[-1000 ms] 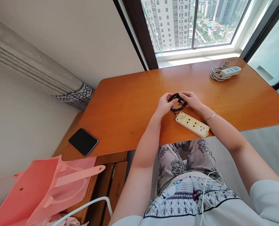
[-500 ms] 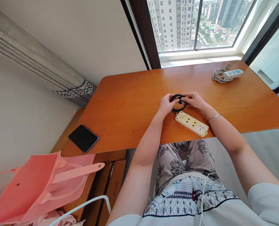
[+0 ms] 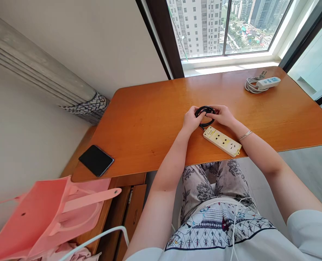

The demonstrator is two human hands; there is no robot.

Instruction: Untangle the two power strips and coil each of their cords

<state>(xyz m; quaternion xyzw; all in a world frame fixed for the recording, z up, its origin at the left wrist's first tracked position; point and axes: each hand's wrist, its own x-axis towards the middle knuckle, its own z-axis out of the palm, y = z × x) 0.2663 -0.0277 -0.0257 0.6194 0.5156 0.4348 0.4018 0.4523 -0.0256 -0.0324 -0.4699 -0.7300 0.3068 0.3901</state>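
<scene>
A cream power strip [image 3: 222, 141] lies on the orange wooden desk [image 3: 150, 119] near its front edge. Its black cord [image 3: 204, 109] is wound into a small coil just beyond the strip's far end. My left hand [image 3: 190, 119] grips the coil's left side with curled fingers. My right hand [image 3: 223, 115] closes on the coil's right side, thumb across the loops. A silver bracelet [image 3: 244, 135] circles my right wrist.
A white power strip with a coiled grey cord [image 3: 261, 83] sits at the desk's far right by the window. A black phone [image 3: 96, 160] lies at the front left corner. A pink bag [image 3: 44, 214] stands lower left beside the desk drawers [image 3: 128, 214].
Both hands stay on the black coil with only small finger shifts. The view has wobbled slightly.
</scene>
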